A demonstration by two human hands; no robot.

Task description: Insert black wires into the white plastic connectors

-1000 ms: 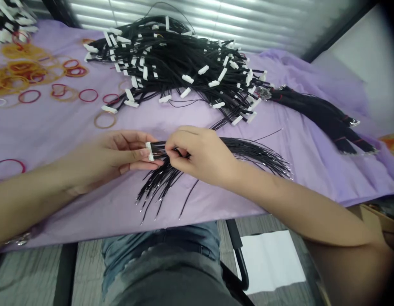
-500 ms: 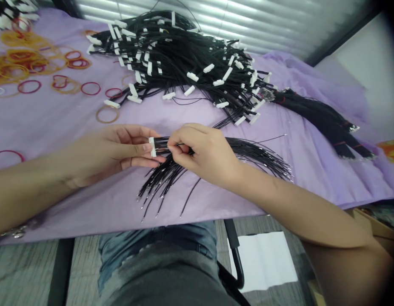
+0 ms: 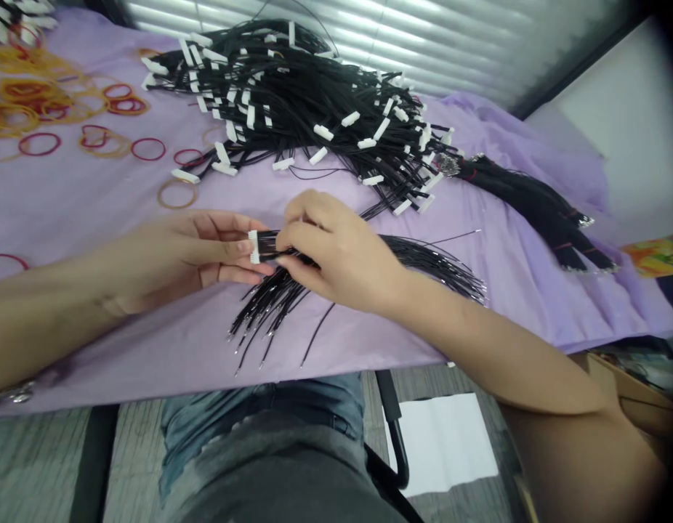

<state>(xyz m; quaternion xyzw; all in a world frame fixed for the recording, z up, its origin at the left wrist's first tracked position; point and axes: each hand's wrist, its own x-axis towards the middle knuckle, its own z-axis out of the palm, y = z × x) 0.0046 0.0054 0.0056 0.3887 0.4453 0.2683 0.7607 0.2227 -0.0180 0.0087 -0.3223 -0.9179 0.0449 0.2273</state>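
The person's left hand [image 3: 178, 250] is closed at the fingertips on a white multi-pin connector [image 3: 254, 247], gripping its narrow body between thumb and fingers, just at the near-left edge of the work. The right hand [image 3: 339, 250] is clenched a little to the right, pinching the black wires [image 3: 276, 299] right behind the connector, its fingers curled over them and the two hands almost touching. From that grip the wires fan out in two loose sprays: one droops toward the near side, the other arcs off to the right, their bare metal ends glinting over a lilac cloth [image 3: 102, 203].

Farther off, a big tangled heap of black wire harnesses [image 3: 293, 94] with white connectors sits on the cloth, and a tied black bundle [image 3: 533, 207] lies at the right, touching the heap's right end. Rubber bands [image 3: 42, 109] — orange, yellow and red — are scattered at the far left. Below the table edge are the person's denim-clad lap [image 3: 260, 414] and a white paper sheet [image 3: 440, 443] on the floor.
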